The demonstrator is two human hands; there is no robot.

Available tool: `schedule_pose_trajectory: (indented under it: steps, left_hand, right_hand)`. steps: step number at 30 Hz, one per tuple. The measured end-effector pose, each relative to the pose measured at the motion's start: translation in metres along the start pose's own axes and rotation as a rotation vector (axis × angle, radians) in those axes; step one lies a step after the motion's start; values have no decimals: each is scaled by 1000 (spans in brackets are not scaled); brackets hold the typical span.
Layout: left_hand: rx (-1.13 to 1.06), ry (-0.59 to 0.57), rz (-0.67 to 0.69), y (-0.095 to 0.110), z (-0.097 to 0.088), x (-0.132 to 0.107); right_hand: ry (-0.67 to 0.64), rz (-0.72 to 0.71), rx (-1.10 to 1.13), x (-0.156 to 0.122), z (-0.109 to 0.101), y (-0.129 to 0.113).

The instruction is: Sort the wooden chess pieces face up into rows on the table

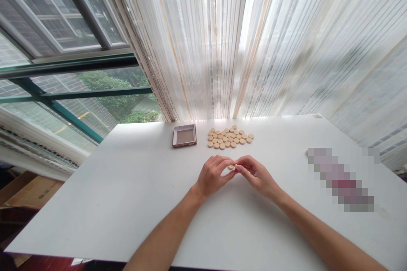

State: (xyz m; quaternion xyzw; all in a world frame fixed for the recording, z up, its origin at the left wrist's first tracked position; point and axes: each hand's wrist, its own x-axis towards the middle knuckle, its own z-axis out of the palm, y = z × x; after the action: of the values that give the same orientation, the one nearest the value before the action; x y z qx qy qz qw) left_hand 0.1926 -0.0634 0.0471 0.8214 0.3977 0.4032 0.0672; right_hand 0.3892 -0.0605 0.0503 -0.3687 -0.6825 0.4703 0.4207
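Note:
My left hand (213,175) and my right hand (256,174) meet over the near middle of the white table (133,203). A small round wooden game piece (231,167), pale with a faint marking on it, shows between the left thumb and forefinger. The right thumb and forefinger are pinched together at its right edge, and both sets of fingertips touch there. Part of the piece is hidden by the fingers. Just beyond my hands, many similar plain wooden discs (228,139) lie flat in loose rows.
A shallow square open box (185,136) with a dark rim stands left of the discs. At the table's right lies a long blurred-out object (341,182). A sheer striped curtain (222,51) hangs along the far edge. A window (79,38) is at the left, with a cardboard box (34,192) below.

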Motion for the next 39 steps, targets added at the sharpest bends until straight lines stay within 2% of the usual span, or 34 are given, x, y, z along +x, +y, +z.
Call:
schedule_pose_trajectory:
  steps: [8, 14, 22, 39]
  left_hand:
    - [-38, 94, 85, -3, 4, 0]
    - [-50, 69, 142, 0, 4, 0]
    - [-86, 78, 118, -3, 3, -1]
    - [-97, 60, 71, -3, 4, -2]
  right_hand:
    - [8, 35, 51, -1, 3, -1]
    - [-8, 27, 61, -2, 3, -4]
    - [-38, 23, 138, -4, 4, -6]
    - [30, 15, -79, -1, -7, -4]
